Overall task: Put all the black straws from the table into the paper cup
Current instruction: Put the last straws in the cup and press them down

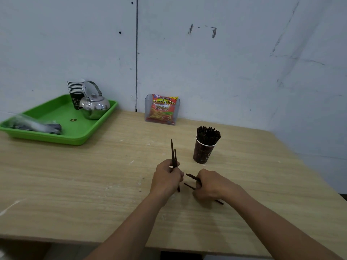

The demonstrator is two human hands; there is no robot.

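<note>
The left hand (167, 175) grips upright black straws (173, 154); the right hand (210, 184) holds perhaps three flatter. They should be bunched, ends evened, then lowered vertically into the crowded paper cup (203, 152).

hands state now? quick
Left hand: closed, grips upright straws.
Right hand: closed, grips level straws.
</note>
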